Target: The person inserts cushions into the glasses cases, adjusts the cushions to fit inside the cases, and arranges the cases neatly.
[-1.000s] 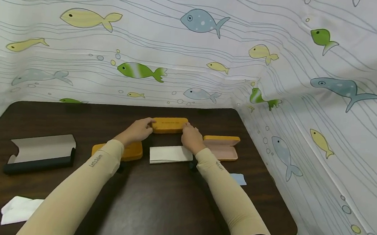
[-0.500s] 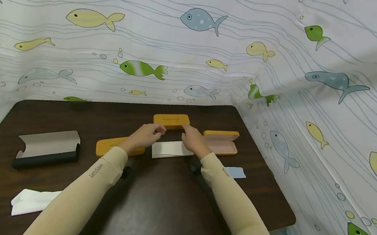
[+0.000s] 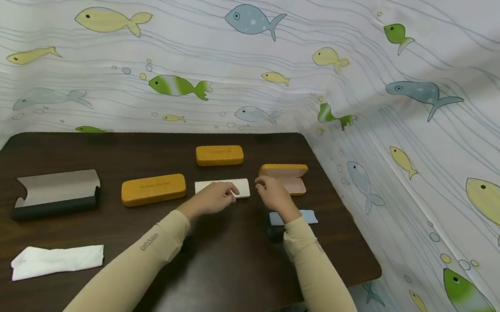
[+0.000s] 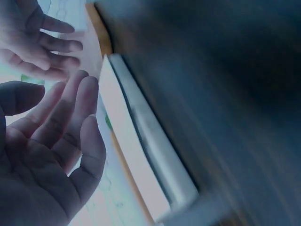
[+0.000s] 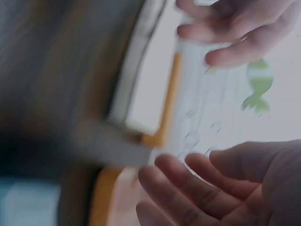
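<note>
My left hand (image 3: 213,197) is over the near edge of a white folded cloth (image 3: 243,186), its fingers relaxed and holding nothing. In the left wrist view, the bent fingers (image 4: 70,127) are apart from the cloth. My right hand (image 3: 274,195) is between that cloth and an orange glasses case (image 3: 293,184) with a raised lid and pale pink inside. Nothing is between the loosely bent fingers (image 5: 188,188) in the right wrist view. A closed orange glasses case (image 3: 219,156) lies behind the white cloth, and another closed orange case (image 3: 154,190) lies left of it.
A dark case (image 3: 57,193) with grey lining stands opened at the left. In front of it lies a white crumpled cloth (image 3: 57,260). A light blue cloth (image 3: 308,216) lies partly behind the right wrist. Fish-printed curtains (image 3: 184,44) border the brown table (image 3: 228,289).
Both hands have left the rear orange case and come back toward the person. The left hand has moved right over the white cloth, the right hand toward the opened case. The head view has shifted slightly.
</note>
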The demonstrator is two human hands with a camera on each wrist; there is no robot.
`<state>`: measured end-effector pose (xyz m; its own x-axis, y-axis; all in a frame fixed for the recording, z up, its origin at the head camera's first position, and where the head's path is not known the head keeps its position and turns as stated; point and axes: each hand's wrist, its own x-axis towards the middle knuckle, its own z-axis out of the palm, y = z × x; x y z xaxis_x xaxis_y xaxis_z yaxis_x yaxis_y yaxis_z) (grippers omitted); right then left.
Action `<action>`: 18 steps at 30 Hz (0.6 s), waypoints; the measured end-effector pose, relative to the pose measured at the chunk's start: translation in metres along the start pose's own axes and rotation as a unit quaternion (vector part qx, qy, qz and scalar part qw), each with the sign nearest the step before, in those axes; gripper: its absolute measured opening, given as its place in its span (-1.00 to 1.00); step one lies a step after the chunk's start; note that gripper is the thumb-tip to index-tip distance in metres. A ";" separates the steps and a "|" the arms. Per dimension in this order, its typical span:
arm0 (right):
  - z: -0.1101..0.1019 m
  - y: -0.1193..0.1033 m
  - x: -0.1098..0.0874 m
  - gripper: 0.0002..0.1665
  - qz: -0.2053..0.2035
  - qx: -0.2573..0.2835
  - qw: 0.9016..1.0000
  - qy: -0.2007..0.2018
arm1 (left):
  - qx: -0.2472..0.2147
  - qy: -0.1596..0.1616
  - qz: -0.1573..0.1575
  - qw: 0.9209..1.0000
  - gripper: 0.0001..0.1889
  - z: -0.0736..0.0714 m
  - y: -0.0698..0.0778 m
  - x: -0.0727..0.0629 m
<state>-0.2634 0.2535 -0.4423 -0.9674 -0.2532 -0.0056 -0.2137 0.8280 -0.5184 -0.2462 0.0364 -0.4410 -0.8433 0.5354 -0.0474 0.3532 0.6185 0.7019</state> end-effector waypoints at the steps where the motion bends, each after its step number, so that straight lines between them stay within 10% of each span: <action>1: -0.002 0.007 -0.003 -0.69 0.000 0.003 1.000 0.000 | 0.010 0.001 0.001 1.000 -0.70 0.005 0.002 0.003; 18: -0.031 0.116 -0.053 -0.68 0.189 -0.046 0.981 0.007 | 0.121 -0.014 -0.039 0.992 -0.74 0.083 0.048 0.052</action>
<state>-0.2410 0.3787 -0.4763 -0.9814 0.0877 -0.1707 0.1507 0.9030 -0.4024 -0.2393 0.1419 -0.4689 -0.8614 0.4944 -0.1166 0.3774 0.7765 0.5046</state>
